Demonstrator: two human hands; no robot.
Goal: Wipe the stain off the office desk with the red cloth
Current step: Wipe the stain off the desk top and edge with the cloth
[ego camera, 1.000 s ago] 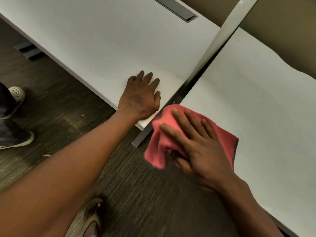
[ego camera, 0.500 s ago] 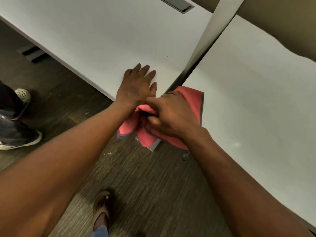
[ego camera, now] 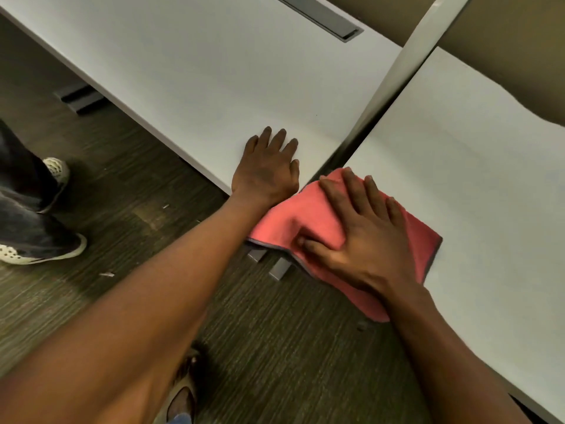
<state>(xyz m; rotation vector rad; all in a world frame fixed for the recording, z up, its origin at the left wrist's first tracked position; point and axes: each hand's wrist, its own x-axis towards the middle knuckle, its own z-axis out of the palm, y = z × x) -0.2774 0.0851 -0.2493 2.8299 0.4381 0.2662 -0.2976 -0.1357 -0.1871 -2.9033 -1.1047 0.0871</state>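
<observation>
The red cloth [ego camera: 287, 221] lies on the near left corner of the right-hand white desk [ego camera: 477, 179], and part of it hangs over the desk's edge. My right hand [ego camera: 363, 240] presses flat on the cloth, fingers spread and the thumb tucked into a fold. My left hand [ego camera: 266, 172] rests palm down on the near corner of the left-hand white desk [ego camera: 214, 71], holding nothing. No stain shows on either desk top.
A pale divider panel [ego camera: 403, 68] stands between the two desks. A grey cable slot [ego camera: 321, 16] sits at the back of the left desk. Another person's shoes [ego camera: 39, 240] are on the dark floor at the left. My own foot [ego camera: 183, 396] shows below.
My right hand has slid the cloth to the right, away from my left hand, and has gone from a bunched grip to a flat press. My left hand has stayed put.
</observation>
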